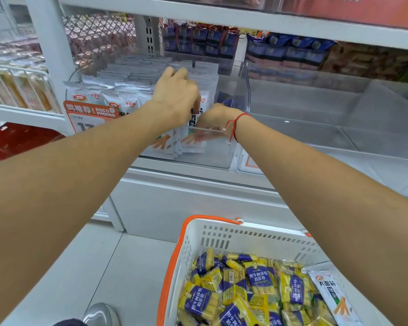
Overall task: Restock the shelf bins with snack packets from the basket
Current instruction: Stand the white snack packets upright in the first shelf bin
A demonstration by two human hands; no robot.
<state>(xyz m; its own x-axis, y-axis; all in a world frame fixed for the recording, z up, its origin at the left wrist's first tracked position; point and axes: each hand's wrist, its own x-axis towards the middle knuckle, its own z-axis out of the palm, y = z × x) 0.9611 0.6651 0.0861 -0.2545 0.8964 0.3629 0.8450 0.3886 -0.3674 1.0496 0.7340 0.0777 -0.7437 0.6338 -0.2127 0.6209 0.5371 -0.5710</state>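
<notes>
Both arms reached into a clear shelf bin (pixel 224 158) packed with upright white snack packets (pixel 137 74). Left hand (pixel 174 95) lay atop the front rows, fingers curled down among them. Right hand (pixel 213 118) — red string at the wrist — pressed at the bin's front edge, fingers on a white packet. Neighbouring clear bin (pixel 316 109) to the right showed bare walls. Below, a white basket (pixel 245 236) with orange handle held yellow-and-purple packets (pixel 240 292) — one white packet (pixel 332 295) at its right side.

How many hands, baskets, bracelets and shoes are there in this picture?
Hands: 2, the left hand and the right hand
Basket: 1
Bracelet: 1, red, on the right wrist
Shoe: 1
Total: 5
</notes>
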